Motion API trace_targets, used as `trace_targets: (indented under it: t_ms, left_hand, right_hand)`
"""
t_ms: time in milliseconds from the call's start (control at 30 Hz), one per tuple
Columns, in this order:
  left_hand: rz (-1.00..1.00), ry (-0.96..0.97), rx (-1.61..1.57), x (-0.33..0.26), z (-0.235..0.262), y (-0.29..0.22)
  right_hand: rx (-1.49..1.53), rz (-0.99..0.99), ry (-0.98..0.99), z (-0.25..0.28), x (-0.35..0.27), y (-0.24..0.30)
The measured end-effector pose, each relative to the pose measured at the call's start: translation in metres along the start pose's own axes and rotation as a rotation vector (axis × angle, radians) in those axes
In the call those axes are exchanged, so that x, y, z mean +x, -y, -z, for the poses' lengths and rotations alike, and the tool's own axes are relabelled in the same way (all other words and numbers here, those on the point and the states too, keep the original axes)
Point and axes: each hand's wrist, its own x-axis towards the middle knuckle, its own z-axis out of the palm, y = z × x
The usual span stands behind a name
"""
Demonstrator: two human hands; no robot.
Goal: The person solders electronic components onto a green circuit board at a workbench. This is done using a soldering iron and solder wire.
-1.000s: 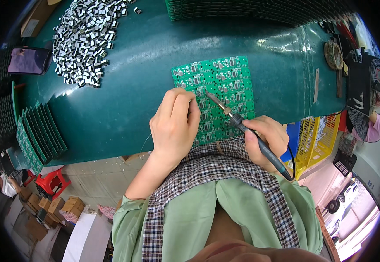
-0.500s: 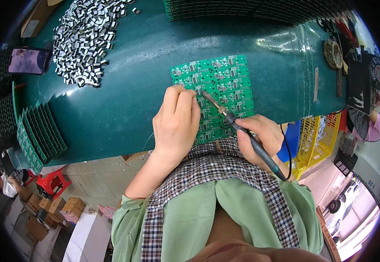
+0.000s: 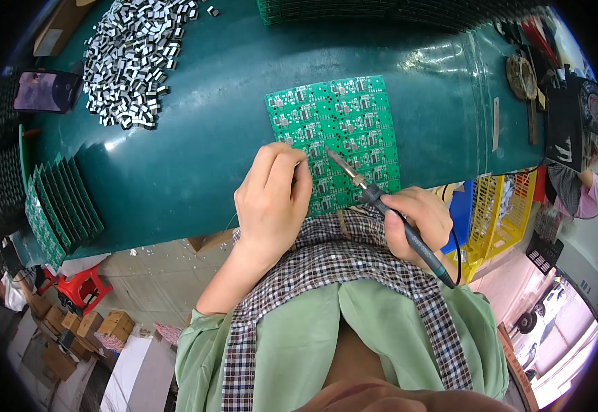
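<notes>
Green circuit-board panel (image 3: 336,130): lies flat on the dark green table (image 3: 196,158), at its near edge, directly in front of the person.

Left hand (image 3: 271,199): fingers curled, resting on the panel's near left corner; whether it pinches anything cannot be told.

Right hand (image 3: 419,220): closed around the handle of a soldering iron (image 3: 381,206), just right of the panel; the tip lies over the panel's lower middle.

Heap of small silver components (image 3: 134,62): well left of the panel.

Stack of green boards (image 3: 62,206): far left of the panel, at the table edge.

Phone (image 3: 44,90): left of the heap.
</notes>
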Motion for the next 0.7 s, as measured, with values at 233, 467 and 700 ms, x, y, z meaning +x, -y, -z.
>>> trace_targets:
  t_ms: [233, 467, 700]
  left_hand:
    - [-0.02, -0.008, 0.024, -0.002, -0.005, -0.001]
    - [-0.068, 0.019, 0.062, -0.001, -0.01, 0.0]
    - [-0.102, 0.027, 0.086, -0.001, -0.013, 0.002]
  right_hand:
    - [0.015, -0.015, 0.028, -0.002, -0.002, -0.001]
    - [-0.002, -0.018, 0.045, -0.004, -0.001, 0.0]
    - [-0.018, -0.019, 0.057, -0.004, -0.005, 0.003]
